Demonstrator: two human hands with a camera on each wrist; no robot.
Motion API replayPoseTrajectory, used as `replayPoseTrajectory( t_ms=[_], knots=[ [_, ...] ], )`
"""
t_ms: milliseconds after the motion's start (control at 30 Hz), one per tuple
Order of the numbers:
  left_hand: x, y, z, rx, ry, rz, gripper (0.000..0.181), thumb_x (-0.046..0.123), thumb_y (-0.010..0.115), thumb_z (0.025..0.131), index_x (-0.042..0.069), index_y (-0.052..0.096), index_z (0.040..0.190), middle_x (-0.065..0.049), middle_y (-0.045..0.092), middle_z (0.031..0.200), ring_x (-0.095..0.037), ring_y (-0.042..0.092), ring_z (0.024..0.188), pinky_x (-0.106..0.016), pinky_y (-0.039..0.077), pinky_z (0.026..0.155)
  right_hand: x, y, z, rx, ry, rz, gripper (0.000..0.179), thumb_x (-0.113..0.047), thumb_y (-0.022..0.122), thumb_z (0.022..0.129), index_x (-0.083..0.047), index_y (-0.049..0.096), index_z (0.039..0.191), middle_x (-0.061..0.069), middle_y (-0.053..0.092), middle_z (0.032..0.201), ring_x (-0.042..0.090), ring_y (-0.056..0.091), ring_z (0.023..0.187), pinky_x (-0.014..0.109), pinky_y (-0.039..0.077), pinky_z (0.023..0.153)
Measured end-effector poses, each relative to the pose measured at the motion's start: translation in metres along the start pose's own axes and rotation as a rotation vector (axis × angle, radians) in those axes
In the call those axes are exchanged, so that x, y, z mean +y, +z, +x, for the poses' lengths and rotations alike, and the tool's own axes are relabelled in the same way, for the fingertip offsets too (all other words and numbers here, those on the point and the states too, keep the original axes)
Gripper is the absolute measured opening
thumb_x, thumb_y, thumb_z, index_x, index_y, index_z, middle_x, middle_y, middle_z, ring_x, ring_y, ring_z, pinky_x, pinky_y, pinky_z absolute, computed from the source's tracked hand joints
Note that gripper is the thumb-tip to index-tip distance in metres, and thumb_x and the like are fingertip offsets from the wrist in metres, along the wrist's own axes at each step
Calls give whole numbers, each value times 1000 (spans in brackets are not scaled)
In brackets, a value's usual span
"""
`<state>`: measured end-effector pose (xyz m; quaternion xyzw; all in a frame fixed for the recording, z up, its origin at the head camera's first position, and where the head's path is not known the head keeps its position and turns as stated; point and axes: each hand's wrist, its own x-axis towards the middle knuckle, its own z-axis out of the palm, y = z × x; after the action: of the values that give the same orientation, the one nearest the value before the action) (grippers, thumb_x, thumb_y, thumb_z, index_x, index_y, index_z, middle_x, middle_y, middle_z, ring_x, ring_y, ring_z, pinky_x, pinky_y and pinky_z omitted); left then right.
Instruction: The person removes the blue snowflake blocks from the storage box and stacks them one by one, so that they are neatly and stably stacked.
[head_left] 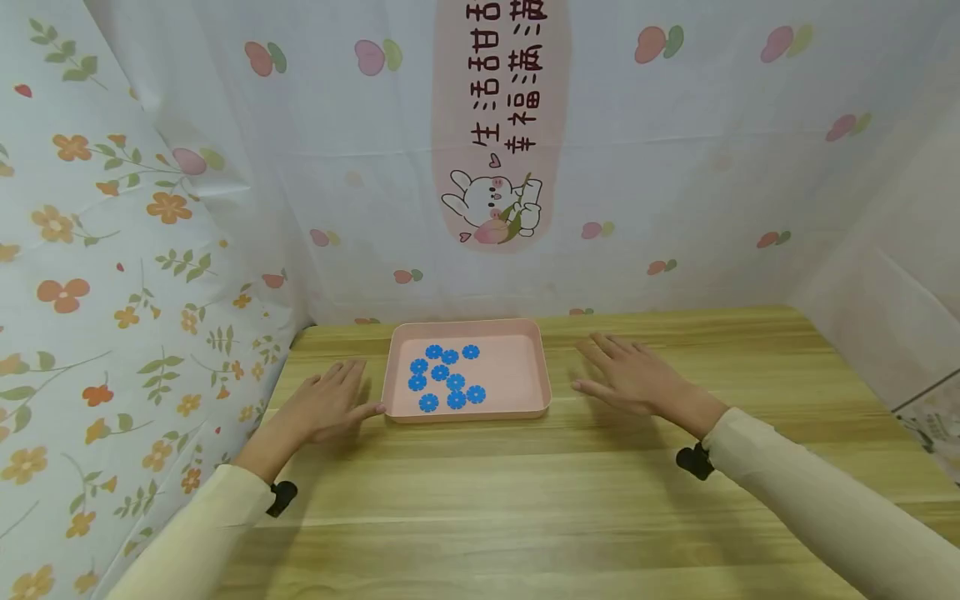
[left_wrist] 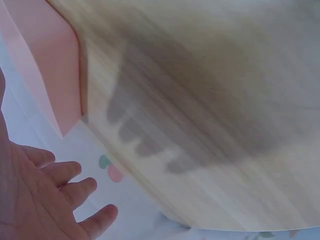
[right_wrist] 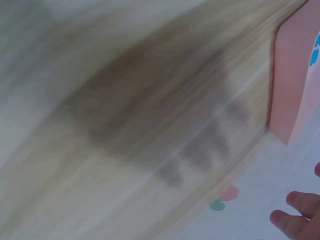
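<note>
A shallow pink tray [head_left: 510, 375] stands near the far edge of the table, with several small blue flower-shaped pieces [head_left: 440, 372] lying loose in it, mostly toward its left half. My left hand [head_left: 330, 404] is just left of the tray, fingers extended and thumb at the tray's near left corner; whether it touches is hard to tell. To the right of the tray, apart from it, my right hand [head_left: 626, 375] hovers palm down with its fingers spread. Neither hand holds anything. Both wrist views show a side of the tray [left_wrist: 55, 65] and a hand's shadow on the wood.
The wooden table [head_left: 480, 500] reaches back to a patterned cloth [head_left: 675, 167] with a rabbit picture. A flower-printed cloth [head_left: 135, 275] hangs along the left side. Black wrist devices [head_left: 282, 498] sit at both cuffs.
</note>
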<state>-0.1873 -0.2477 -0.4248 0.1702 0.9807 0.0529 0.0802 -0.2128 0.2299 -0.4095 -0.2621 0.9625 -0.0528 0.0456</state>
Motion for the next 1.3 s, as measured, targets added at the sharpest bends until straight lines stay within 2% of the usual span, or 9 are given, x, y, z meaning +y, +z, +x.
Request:
replayPoseTrajectory(
  t_ms=[200,400,600,667,833,933,1067,1200,1300],
  knots=[
    [5,-9,17,-62,-8,-99,86,58,43,98,-5,19,151,-28,33,150,-45,35,137,-61,33,107,-7,-6,21,0,-109,23,70,-56,43,99,-8,36,149,25,41,147,44,40,134,61,33,107],
    [13,-18,34,-96,-121,-189,85,62,35,99,-5,23,150,-28,40,146,-45,42,132,-61,36,105,-20,-14,45,-63,-133,108,61,-44,50,100,-9,38,149,19,48,143,37,50,128,54,41,104],
    [16,-19,45,-79,-231,-407,67,42,43,102,-9,33,145,-30,53,133,-43,52,123,-57,43,100,-36,-16,73,-141,-63,379,53,-32,58,98,-9,44,145,14,65,122,26,65,106,43,53,88],
    [16,-19,49,-94,-278,-532,62,36,45,102,-8,35,144,-29,56,130,-41,56,118,-53,46,97,-40,-14,82,-178,-25,485,52,-30,60,97,-10,46,143,14,67,116,26,67,99,40,55,83],
    [17,-19,54,-170,-426,-820,55,31,47,102,-3,39,144,-21,61,112,-34,64,97,-44,54,84,-49,-9,99,-275,77,759,51,-22,60,97,-4,45,143,20,67,115,30,69,91,36,57,78],
    [19,-19,56,-202,-501,-892,52,30,48,101,0,41,143,-20,62,111,-33,64,96,-44,54,85,-54,-4,105,-312,121,881,51,-18,59,97,0,44,142,24,66,115,32,70,90,36,58,77],
    [20,-18,57,-243,-578,-956,50,30,48,101,2,43,142,-21,61,117,-31,64,97,-45,53,89,-61,4,111,-331,155,964,50,-15,60,96,3,46,140,23,68,111,32,71,87,39,58,78],
    [20,-13,59,-264,-606,-996,49,31,48,101,2,44,140,-21,59,120,-29,64,95,-42,54,87,-67,16,115,-324,197,1015,45,-12,62,94,2,51,136,21,70,99,29,72,80,38,59,72],
    [20,-9,60,-257,-616,-1016,49,31,49,100,2,44,139,-21,58,121,-28,63,96,-41,55,86,-74,24,118,-322,188,1008,43,-10,62,93,1,54,134,19,71,89,27,71,71,37,60,66]
  ],
)
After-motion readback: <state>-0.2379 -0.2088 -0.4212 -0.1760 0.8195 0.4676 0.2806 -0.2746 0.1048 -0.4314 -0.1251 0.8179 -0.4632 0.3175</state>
